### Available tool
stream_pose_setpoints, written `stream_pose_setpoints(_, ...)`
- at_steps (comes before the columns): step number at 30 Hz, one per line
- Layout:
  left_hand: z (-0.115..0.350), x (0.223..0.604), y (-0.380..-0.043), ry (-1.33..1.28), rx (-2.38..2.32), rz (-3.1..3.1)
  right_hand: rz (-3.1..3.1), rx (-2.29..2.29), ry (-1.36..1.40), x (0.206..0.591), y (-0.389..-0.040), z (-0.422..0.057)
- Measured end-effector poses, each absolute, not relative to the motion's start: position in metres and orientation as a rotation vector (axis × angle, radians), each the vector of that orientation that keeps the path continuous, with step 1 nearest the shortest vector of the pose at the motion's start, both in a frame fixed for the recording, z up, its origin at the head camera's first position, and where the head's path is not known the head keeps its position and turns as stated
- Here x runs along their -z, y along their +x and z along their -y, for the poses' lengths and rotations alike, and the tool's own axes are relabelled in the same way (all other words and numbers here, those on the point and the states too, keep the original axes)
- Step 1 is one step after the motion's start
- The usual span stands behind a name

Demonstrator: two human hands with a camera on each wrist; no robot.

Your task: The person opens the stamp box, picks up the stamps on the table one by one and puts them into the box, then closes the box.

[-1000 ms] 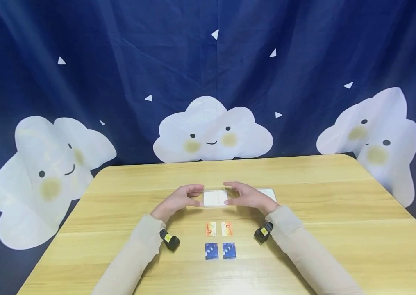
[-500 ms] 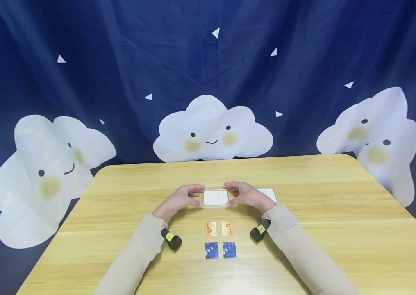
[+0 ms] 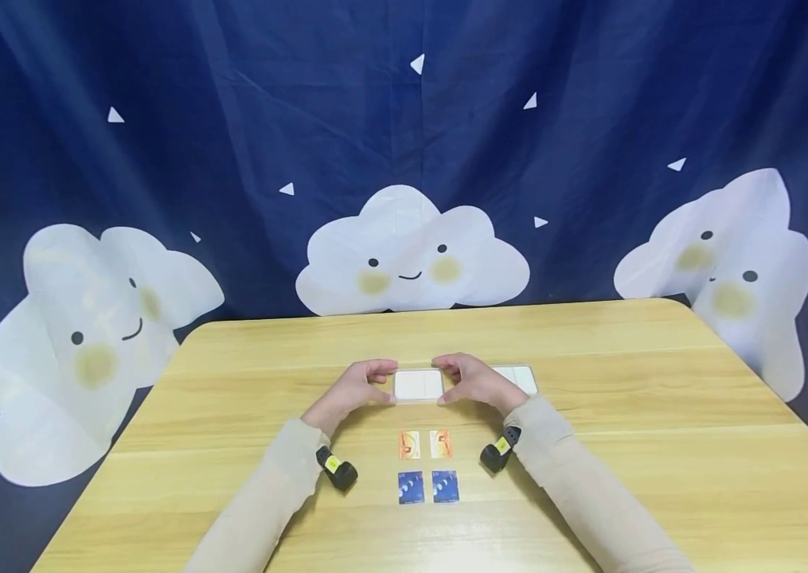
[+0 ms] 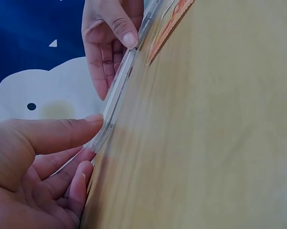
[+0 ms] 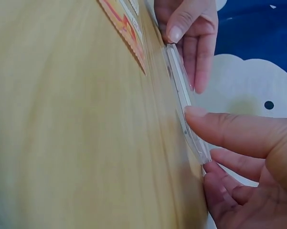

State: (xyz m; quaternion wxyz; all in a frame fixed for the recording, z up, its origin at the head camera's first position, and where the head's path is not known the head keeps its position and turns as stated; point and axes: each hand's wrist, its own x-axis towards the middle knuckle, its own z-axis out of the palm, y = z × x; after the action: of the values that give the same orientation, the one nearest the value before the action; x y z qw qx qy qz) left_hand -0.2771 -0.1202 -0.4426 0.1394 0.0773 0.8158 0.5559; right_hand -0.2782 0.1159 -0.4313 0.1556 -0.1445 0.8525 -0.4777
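A flat clear plastic case with a white insert (image 3: 418, 385) lies near the middle of the table, held at both ends. My left hand (image 3: 357, 386) grips its left end, thumb (image 4: 67, 133) at the near corner and fingers at the far side. At the right end my right hand (image 3: 474, 380) does the same, its thumb (image 5: 229, 131) against the near corner. In both wrist views the thin transparent edge of the case (image 5: 184, 98) shows between the hands. Nearer me lie two orange stamps (image 3: 409, 445) and two dark blue stamps (image 3: 411, 487), in two rows.
A second white-and-clear case (image 3: 521, 379) lies just right of my right hand, partly covered by it. The wooden table (image 3: 626, 469) ends at a blue curtain (image 3: 575, 143) with printed clouds. Black wrist cameras (image 3: 337, 469) hang beneath both sleeves.
My right thumb has shifted from over the case's right end to its near corner. The right forearm has swung slightly left. The stamps stay put.
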Motion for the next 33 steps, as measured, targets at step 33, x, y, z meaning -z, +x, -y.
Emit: stream_pose_setpoints(33, 0.1145, 0.4421, -0.2715, 0.111, -1.608, -2.428, -2.561, 1.263, -0.384, 0.4353, -0.2762, -0.1110)
